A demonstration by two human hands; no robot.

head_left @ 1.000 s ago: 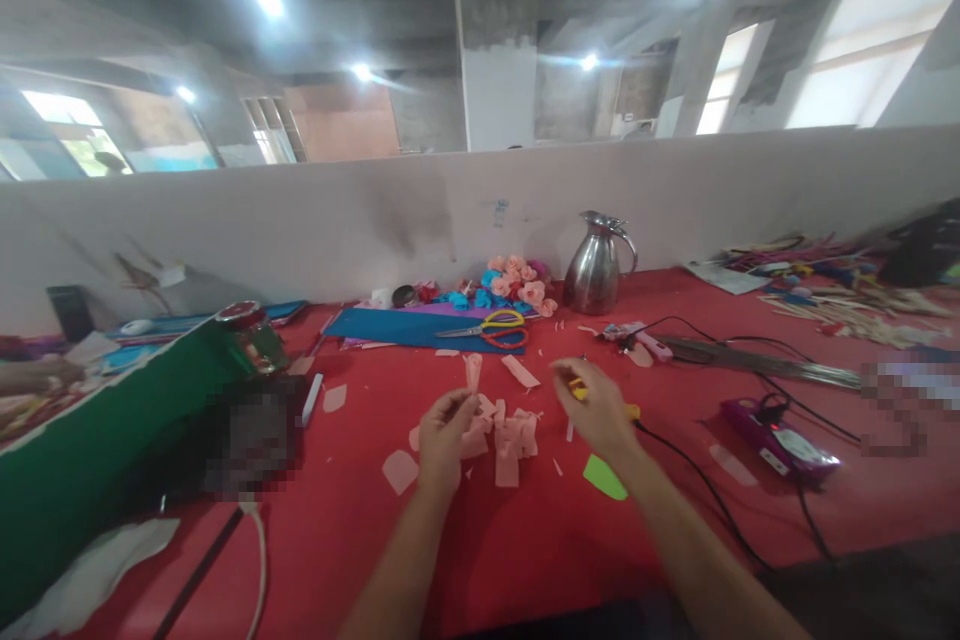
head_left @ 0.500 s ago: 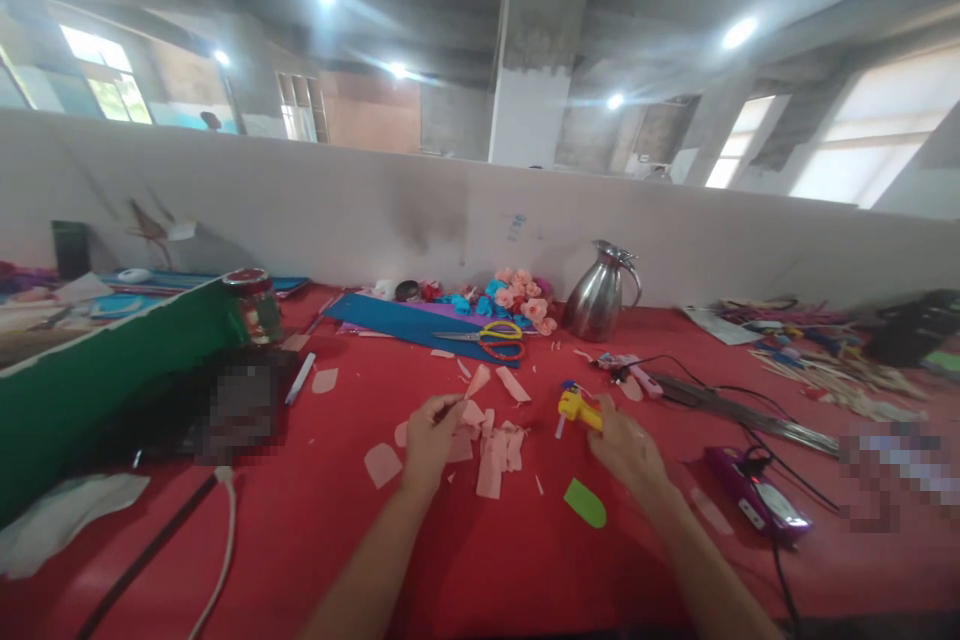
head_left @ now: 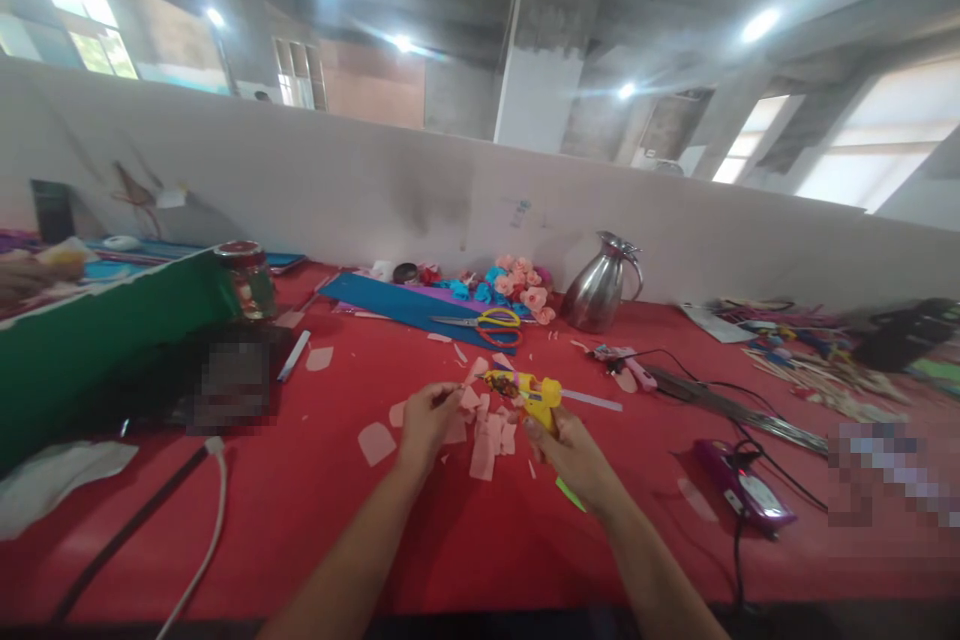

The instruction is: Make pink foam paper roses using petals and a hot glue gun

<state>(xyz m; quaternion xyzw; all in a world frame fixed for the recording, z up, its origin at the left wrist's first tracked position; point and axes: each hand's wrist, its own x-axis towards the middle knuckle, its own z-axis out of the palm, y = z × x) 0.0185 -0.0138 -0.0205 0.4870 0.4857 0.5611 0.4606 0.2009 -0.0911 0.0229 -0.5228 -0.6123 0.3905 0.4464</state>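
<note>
the left hand (head_left: 429, 425) is over the middle of the red table (head_left: 480, 560), thumb and forefinger pinched together at the tips on the lower end of a pink paper petal (head_left: 475, 367); the petal is small and partly overlapped, so its full shape cannot be made out. the right hand (head_left: 574, 460) has its fingers wrapped around the handle of a yellow glue gun (head_left: 541, 405). the gun's nozzle points left, near the left fingertips and the petal, but whether it touches the petal cannot be told. a pale glue stick (head_left: 592, 401) juts out of the gun's back end towards the right.

below the gun, between the two hands, lies a loose heap of pink paper pieces (head_left: 486, 450), with another pink piece (head_left: 376, 443) to the left of the left hand. a green paper piece (head_left: 570, 493) shows just beside the right wrist, partly covered by it.

further back, scissors (head_left: 496, 320) with yellow and red handles lie across the right end of a blue sheet (head_left: 390, 300). behind them is a bunch of pink paper flowers (head_left: 525, 285), near a metal jug (head_left: 598, 288) standing upright. a lidded jar (head_left: 246, 285) stands beside a green board (head_left: 135, 335) on the left.
</note>
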